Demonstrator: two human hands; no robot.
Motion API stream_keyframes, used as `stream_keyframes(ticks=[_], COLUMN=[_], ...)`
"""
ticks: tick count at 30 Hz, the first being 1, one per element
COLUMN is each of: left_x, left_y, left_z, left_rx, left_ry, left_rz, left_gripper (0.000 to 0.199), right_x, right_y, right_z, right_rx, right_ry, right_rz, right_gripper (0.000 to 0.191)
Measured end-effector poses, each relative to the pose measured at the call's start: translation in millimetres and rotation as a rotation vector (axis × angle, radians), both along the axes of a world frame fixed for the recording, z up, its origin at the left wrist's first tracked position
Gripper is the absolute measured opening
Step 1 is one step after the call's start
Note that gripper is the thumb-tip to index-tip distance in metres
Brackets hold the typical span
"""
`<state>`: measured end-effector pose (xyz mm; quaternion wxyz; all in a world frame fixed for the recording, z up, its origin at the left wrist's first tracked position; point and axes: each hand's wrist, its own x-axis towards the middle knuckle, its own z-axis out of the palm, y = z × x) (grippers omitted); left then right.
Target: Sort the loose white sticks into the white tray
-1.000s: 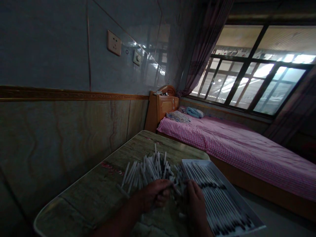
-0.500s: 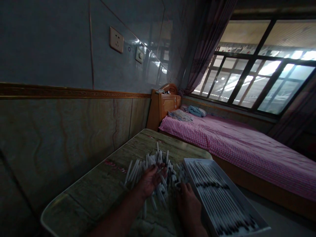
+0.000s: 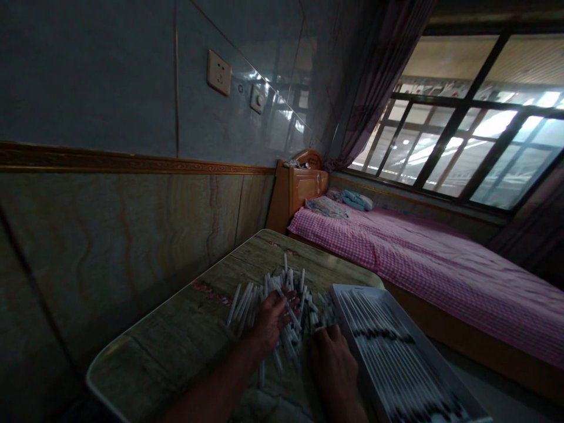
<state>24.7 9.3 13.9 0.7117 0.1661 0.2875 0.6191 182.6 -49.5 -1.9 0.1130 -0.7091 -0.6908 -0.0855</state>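
Observation:
Loose white pen barrels [image 3: 287, 341] lie in a heap on the table, with several more side by side at its left. My left hand [image 3: 272, 320] is over the heap, its fingers curled around one slanting white pen barrel [image 3: 288, 305]. Close to the right side of the heap, my right hand [image 3: 335, 355] has its fingers pinched together; what is between them is hidden. Just right of that hand stands a shallow white box [image 3: 423, 329] holding rows of thin white pens [image 3: 388, 364] with dark ends.
The stone-patterned table [image 3: 176, 341] has a pale rounded edge and sits near the tiled wall [image 3: 132, 235]. Small clear pieces [image 3: 326, 308] lie between heap and box. Beyond the table is a bed [image 3: 396, 247] with a pink checked sheet and wooden headboard [image 3: 304, 185].
The view has shifted slightly left. A white pen barrel now shows plainly across my left hand's fingers. My right hand has turned a little and its fingertips are more hidden.

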Motion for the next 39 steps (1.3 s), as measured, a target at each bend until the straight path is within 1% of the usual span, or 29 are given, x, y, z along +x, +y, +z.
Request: stream_keyframes(ticks=[5,7,11,13,17,19,21,27,32,35,39], left_x=[2,2,0,-2,-5,-6,-7,-7,-4,-3,-6], left_y=[1,1,5,8,15,17,18,18,13,12,14], left_z=[-2.2,-2.4,-4.6,-6.8,-10.7,-11.4,-11.1,-7.1,-4.3,-5.6,-7.7], left_rx=[0.051,0.046,0.002,-0.017,-0.054,-0.065,-0.076,-0.076,-0.072,-0.043,-0.025], left_ry=[0.019,0.008,-0.048,-0.076,-0.107,-0.117,-0.128,-0.155,-0.114,-0.106,-0.112], left_rz=[0.005,0.033,0.102,0.136,0.192,0.207,0.216,0.210,0.205,0.193,0.204], left_gripper=[0.022,0.021,0.015,0.012,0.007,0.006,0.006,0.013,0.010,0.007,0.009], right_x=[-3,-1,4,6,3,2,1,3,1,1,4], right_y=[7,9,10,9,3,0,-1,-1,-1,-1,-2], right_z=[-9.9,-15.5,-22.0,-22.5,-22.1,-22.1,-22.3,-23.7,-21.9,-20.8,-19.8], right_rx=[0.009,0.064,0.233,0.301,0.371,0.377,0.375,0.394,0.374,0.372,0.387], right_ry=[-0.003,0.006,0.047,0.128,0.394,0.498,0.551,0.553,0.563,0.581,0.623], right_rz=[-0.010,-0.005,-0.001,0.017,0.115,0.148,0.153,0.126,0.139,0.141,0.134], right_gripper=[0.026,0.024,0.021,0.025,0.034,0.035,0.037,0.045,0.043,0.041,0.040])
